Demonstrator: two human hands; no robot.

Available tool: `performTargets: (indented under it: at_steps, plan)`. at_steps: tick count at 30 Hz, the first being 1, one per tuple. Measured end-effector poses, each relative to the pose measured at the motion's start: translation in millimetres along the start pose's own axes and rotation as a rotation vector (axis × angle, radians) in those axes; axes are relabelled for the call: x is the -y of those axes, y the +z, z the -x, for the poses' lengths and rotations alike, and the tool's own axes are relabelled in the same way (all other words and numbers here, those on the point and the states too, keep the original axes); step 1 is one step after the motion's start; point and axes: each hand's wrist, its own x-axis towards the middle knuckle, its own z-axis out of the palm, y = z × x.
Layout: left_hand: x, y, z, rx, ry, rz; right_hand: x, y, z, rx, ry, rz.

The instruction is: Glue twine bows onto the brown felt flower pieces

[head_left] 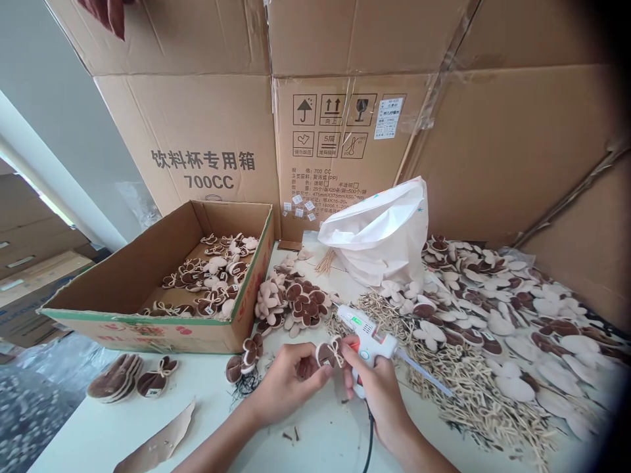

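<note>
My left hand [286, 381] pinches a small brown-and-cream plush bow piece [329, 353] with a twine bow on it, held just above the white table [315, 433]. My right hand [377, 387] grips a white hot glue gun [367, 332] by its orange trigger, with its cord running down toward me. My right fingers also touch the piece's twine bow. A pile of similar plush pieces [293, 302] lies just beyond my hands.
An open cardboard box [123, 289] at the left holds several finished pieces. A white plastic bag [379, 236] stands behind the glue gun. Loose twine bows [473, 387] and plush shapes [517, 309] cover the right side. Big cartons [315, 131] wall the back.
</note>
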Motion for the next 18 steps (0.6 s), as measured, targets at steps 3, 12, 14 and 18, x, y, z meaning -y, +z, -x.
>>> performTargets:
  at_steps: [3, 12, 14, 18]
  plan:
    - [4.4, -0.5, -1.0, 0.004, -0.027, 0.002, 2.3, 1.9, 2.4, -0.009, 0.0, -0.004]
    - [-17.1, -6.8, -10.9, 0.145, -0.023, 0.174, 0.2, 3.4, 3.0, -0.029, 0.021, -0.016]
    - [-16.5, -8.2, -9.3, 0.16, -0.048, 0.209, -4.0, 2.2, 1.5, -0.042, 0.021, -0.008]
    - [1.3, -9.3, 5.4, 0.056, -0.265, 0.163, -12.7, 2.2, 0.7, -0.089, 0.039, 0.024]
